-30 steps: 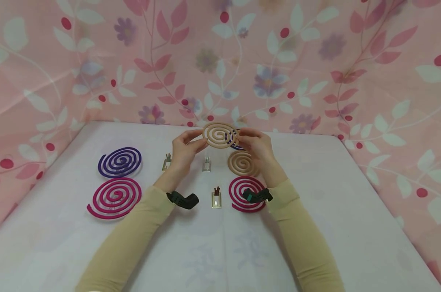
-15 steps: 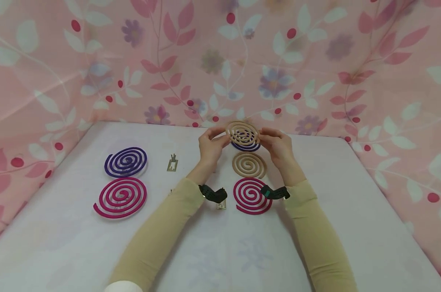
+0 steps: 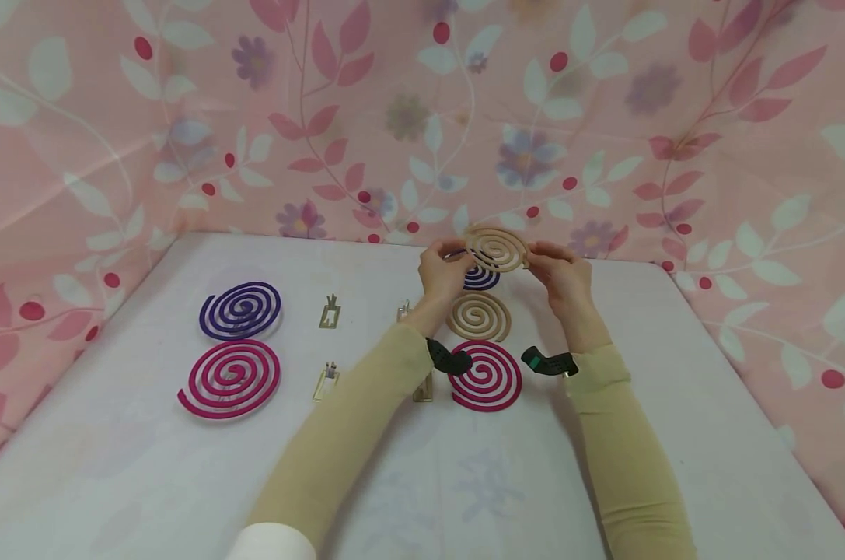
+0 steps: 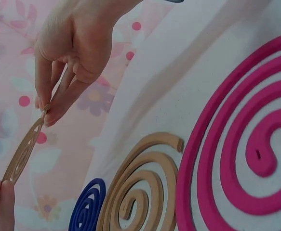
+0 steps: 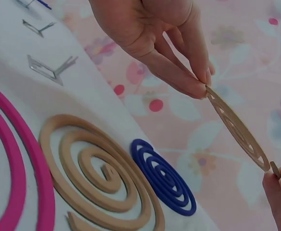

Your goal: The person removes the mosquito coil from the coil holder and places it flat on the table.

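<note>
Tan coil [image 3: 494, 250] up off table [image 3: 674, 373], rim pinched at opposite sides by left hand [image 3: 441, 278] and right hand [image 3: 565, 288], blue coil [image 5: 163, 174] lying just beyond second tan coil [image 5: 112, 175].

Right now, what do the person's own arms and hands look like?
Left hand and right hand are bare; left sleeve and right sleeve are beige, with white material at the left one's lower end. Left wrist device and right wrist device are black, the right with a green patch.
</note>
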`<state>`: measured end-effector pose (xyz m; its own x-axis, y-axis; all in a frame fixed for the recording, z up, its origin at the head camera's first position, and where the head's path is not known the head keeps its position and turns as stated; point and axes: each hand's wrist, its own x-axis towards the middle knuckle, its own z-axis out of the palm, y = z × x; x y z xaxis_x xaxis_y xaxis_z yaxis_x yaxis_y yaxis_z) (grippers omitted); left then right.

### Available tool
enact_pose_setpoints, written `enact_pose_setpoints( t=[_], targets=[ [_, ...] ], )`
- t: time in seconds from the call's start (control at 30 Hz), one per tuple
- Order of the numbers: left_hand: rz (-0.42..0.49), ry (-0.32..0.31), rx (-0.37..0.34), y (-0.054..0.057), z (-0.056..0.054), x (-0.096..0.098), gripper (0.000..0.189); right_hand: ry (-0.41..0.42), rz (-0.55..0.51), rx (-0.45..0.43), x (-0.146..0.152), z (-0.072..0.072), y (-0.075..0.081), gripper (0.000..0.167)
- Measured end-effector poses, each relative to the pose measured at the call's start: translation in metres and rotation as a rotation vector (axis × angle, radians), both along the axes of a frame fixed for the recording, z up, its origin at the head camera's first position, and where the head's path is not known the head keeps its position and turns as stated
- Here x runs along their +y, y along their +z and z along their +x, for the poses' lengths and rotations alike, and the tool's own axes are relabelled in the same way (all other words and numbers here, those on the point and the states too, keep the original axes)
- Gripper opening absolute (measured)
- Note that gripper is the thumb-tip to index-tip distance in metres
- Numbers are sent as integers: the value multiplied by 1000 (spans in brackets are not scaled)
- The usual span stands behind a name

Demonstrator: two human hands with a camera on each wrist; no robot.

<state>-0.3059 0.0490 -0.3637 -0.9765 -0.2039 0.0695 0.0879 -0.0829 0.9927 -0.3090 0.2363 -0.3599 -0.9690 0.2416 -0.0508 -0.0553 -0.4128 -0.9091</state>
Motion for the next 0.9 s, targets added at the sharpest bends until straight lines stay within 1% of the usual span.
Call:
enact_pose_setpoints(
  t=[0.13, 0.27, 0.33, 0.43, 0.57, 0.67, 0.77, 0.9],
  targets=[
    [-20, -1, -10, 0, -2, 14, 25, -49, -3, -16, 11, -1, 0, 19],
    [-56, -13, -49, -1, -2, 27, 24, -99, 2, -43, 21, -2, -2, 22],
    [-78, -26, -73, -2, -2, 34, 25, -117, 14, -63, 26, -2, -2, 23],
    [-81, -69, -91, -3, -1, 44, 27, -151, 32, -87, 35, -1, -4, 24],
    [-22, -133, -110, -8, 0, 56, 30, -182, 15, -119, 45, 0, -6, 24],
    [30, -153, -124, -14, 0, 62, 32, -189, 8, -145, 50, 1, -9, 24],
    [86, -167, -138, -22, -1, 66, 38, -194, 18, -185, 54, 1, -13, 23],
    [154, -171, -172, -36, -1, 72, 42, -215, 53, -253, 59, -2, -23, 24]
  ],
)
